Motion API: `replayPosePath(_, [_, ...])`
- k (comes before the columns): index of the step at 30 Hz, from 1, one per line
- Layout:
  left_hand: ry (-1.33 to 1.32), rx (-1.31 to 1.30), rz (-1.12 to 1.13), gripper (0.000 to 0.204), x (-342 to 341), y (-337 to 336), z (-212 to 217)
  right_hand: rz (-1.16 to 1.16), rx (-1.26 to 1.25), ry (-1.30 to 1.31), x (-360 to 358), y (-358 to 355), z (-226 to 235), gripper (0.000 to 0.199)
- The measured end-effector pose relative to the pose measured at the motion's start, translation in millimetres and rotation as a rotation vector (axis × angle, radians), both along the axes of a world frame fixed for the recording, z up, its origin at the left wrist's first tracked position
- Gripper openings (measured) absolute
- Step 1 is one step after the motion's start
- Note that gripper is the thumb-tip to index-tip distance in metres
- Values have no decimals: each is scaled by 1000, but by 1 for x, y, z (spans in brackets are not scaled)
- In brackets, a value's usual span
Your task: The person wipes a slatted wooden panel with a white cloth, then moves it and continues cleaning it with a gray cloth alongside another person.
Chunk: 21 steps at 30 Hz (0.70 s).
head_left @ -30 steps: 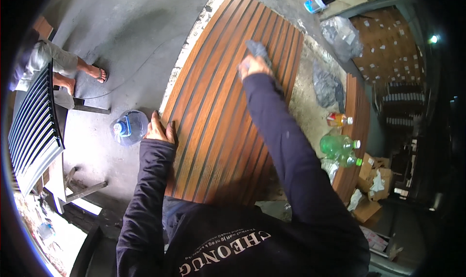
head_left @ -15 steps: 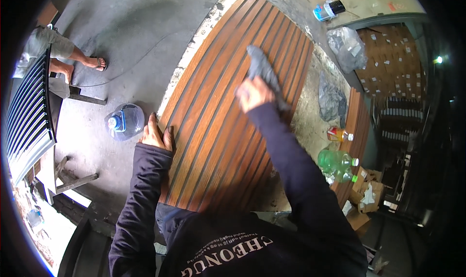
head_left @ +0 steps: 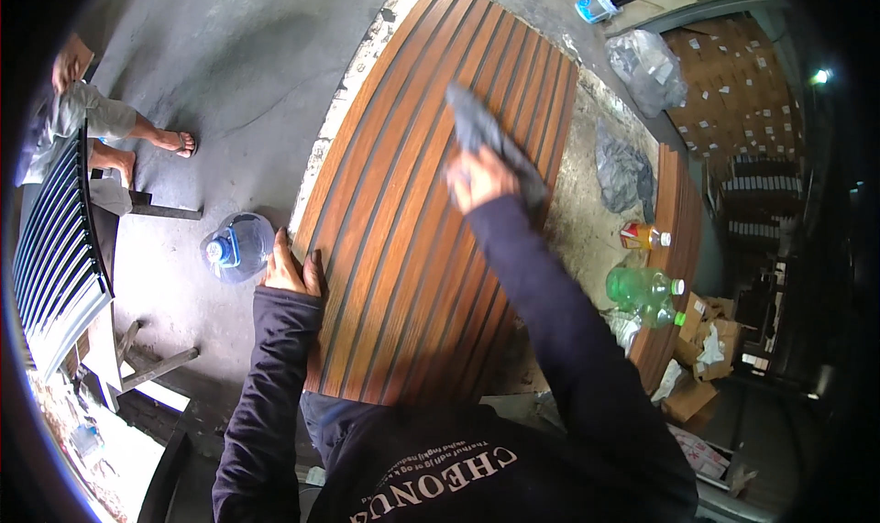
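A brown wood-grain slatted panel [head_left: 403,202] with dark grooves lies lengthwise in front of me. At its left edge is my left hand [head_left: 291,268], the thumb on the panel's face and the fingers along the side, closed on that edge. My right hand [head_left: 483,176], slightly blurred, is closed on a grey rag [head_left: 495,140] and presses it against the slats right of the middle. The rag trails out beyond the hand on both sides. Which fingers pinch the cloth is hard to make out.
A large clear water jug [head_left: 240,248] stands left of the panel. Right of it lie grey plastic [head_left: 625,170], an amber bottle [head_left: 642,237] and green bottles [head_left: 642,289]. Another person's leg [head_left: 151,133] shows at far left, beside a dark ribbed panel [head_left: 60,239].
The rag's far tip has swung left, and my right hand still rubs about the same spot. My left hand keeps its place on the edge. The whole view has shifted slightly.
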<state>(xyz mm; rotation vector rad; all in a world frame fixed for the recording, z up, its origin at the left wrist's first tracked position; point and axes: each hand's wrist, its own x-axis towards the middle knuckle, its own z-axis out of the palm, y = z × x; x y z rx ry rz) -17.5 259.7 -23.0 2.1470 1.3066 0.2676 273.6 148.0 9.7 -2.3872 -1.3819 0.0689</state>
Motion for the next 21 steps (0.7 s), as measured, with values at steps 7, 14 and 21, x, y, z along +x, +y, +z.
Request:
replayPosePath(7, [0, -24, -50, 55, 10, -3, 24, -99, -29, -38, 41, 3, 16, 13])
replayPosePath(14, [-22, 15, -60, 51, 4, -1, 3, -155, 151, -106, 46, 12, -9, 7])
replayPosePath(21, [-11, 1, -94, 51, 3, -5, 17, -191, 2, -35, 62, 19, 12, 8])
